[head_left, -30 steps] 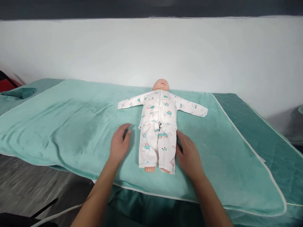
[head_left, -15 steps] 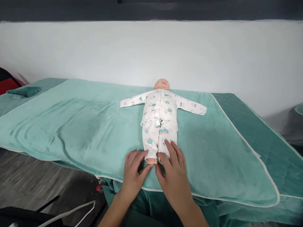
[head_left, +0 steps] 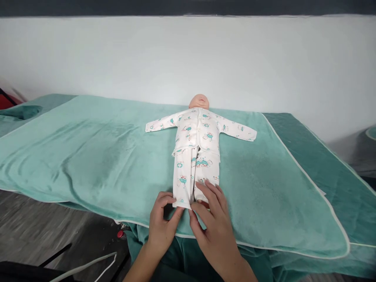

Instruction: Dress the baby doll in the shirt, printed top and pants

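A baby doll (head_left: 199,101) lies on its back on a teal towel (head_left: 96,149), arms spread, dressed in a white printed shirt (head_left: 199,131) and matching white trousers (head_left: 195,172). My left hand (head_left: 161,225) pinches the hem of the trouser leg on the left, thumb and fingers closed on the cloth. My right hand (head_left: 213,223) rests over the other leg's hem and the doll's foot, fingers bent onto the fabric. Both of the doll's feet are hidden.
The towel covers a darker teal padded table (head_left: 317,156) against a white wall (head_left: 188,58). A folded teal cloth (head_left: 19,111) lies at far left. A white cable (head_left: 85,266) and dark floor lie below the table's front edge.
Both hands came in from either side of the doll's legs to the trouser hems. The left leg's hem has been pulled down over the foot that showed before.
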Demonstrator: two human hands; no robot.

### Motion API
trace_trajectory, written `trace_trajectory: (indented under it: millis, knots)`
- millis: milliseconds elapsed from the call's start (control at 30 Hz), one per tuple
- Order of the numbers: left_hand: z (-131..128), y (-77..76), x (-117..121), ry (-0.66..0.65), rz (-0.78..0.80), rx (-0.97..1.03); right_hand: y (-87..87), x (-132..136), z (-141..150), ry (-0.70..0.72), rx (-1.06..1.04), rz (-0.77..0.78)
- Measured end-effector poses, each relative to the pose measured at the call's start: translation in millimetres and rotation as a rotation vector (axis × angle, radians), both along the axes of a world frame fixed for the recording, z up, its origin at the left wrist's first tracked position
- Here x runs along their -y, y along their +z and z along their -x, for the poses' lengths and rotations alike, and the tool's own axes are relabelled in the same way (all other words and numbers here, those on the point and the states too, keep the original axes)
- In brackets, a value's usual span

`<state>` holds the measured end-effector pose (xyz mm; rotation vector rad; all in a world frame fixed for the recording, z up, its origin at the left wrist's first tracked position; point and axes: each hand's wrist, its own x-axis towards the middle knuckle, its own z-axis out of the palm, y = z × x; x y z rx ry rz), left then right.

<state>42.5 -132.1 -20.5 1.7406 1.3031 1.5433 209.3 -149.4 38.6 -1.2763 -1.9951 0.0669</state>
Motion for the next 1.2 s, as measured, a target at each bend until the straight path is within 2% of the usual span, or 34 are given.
trace_trajectory:
  millis: [67,267,433,600,700,800,900,1067,1200]
  knots:
    - [0.1,-3.1,0.4,0.015,0.001,-0.021,-6.7,2.3,-5.2,-0.021,-0.044,0.004]
    - [-0.4,-4.5,2.1,0.073,-0.013,-0.123,-20.9,3.1,-18.8,-0.227,-0.295,0.045]
    - [-4.2,-2.2,1.2,0.109,-0.008,-0.146,-16.3,-2.7,-22.0,-0.161,-0.399,0.086]
    - [-4.9,-2.9,-4.1,0.119,0.012,-0.126,-10.8,-3.2,-30.8,-0.16,-0.333,-0.023]
    - [-4.1,-4.1,-2.4,0.126,0.004,-0.149,-11.9,3.6,-32.1,-0.099,-0.263,-0.036]
    - [-4.5,-1.4,4.1,0.167,-0.041,-0.228,-14.2,10.6,-29.7,-0.023,-0.215,0.009]
    - [-8.7,8.1,8.9,0.193,-0.144,-0.321,-16.4,12.7,-27.0,-0.018,-0.223,0.037]
    - [-23.3,30.3,-1.5,0.062,-0.262,-0.491,-23.0,7.2,-25.9,-0.067,-0.317,0.038]
    - [-32.5,36.4,-14.1,-0.074,-0.291,-0.602,-28.6,1.7,-27.7,-0.138,-0.334,0.112]
